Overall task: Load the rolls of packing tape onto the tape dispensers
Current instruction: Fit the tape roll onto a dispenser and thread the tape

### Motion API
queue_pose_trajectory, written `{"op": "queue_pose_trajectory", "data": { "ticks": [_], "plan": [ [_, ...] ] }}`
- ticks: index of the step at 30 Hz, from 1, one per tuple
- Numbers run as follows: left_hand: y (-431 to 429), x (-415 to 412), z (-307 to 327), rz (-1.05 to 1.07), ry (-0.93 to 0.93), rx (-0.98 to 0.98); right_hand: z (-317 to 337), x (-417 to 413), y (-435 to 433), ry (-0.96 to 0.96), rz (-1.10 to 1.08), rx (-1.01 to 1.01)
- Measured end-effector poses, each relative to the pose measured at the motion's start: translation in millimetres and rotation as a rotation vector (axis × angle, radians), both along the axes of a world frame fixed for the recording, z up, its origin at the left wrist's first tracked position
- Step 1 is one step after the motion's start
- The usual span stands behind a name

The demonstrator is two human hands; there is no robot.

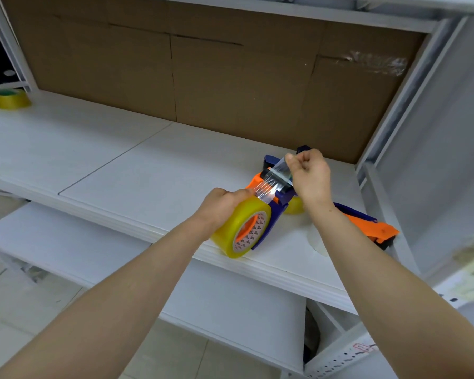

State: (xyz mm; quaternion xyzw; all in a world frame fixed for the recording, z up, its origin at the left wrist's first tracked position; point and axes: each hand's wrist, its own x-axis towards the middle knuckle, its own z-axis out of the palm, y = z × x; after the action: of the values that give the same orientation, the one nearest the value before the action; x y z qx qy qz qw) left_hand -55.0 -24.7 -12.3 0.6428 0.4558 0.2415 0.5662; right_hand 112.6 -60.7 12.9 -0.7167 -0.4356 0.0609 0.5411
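White bench (115, 165) with a cardboard wall (203, 77) behind. At its near edge I have the blue-and-orange dispenser (274, 214), the yellow roll (230, 228) seated on its hub, my left hand (222, 205) gripping that roll. My right hand (309, 176) pinches the clear strip (274, 177) over the roller. Threading, I judge; next, pull it flat to the blade.

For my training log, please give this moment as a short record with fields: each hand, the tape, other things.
left hand: grips the yellowish roll of clear packing tape mounted on the blue and orange plastic tape dispenser
right hand: fingers pinch the pulled-out clear tape strip above the dispenser's front
spare: second blue and orange dispenser lying at right; yellow tape roll far left
surface: white shelf board
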Motion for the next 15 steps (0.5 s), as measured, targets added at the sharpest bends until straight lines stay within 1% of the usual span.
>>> {"op": "queue_pose_trajectory", "data": {
  "ticks": [4,6,8,12,15],
  "plan": [
    [-1.3,0.2,-0.4,0.016,-0.006,0.002,2.2,1.4,0.5,0.063,0.007,-0.003],
    [-3.0,-0.2,-1.2,0.03,-0.013,0.009,2.8,3.3,2.0,0.14,0.002,-0.011],
    [-5.0,-0.7,-2.7,0.049,-0.027,0.023,2.0,4.2,3.6,0.258,-0.001,-0.025],
    [-8.7,-3.7,-4.3,0.067,-0.061,0.042,-0.1,1.7,2.0,0.57,0.025,-0.07],
    [-10.7,-6.3,-5.8,0.074,-0.093,0.042,-0.1,-2.4,-0.4,0.725,0.039,-0.143]
  ]
}}
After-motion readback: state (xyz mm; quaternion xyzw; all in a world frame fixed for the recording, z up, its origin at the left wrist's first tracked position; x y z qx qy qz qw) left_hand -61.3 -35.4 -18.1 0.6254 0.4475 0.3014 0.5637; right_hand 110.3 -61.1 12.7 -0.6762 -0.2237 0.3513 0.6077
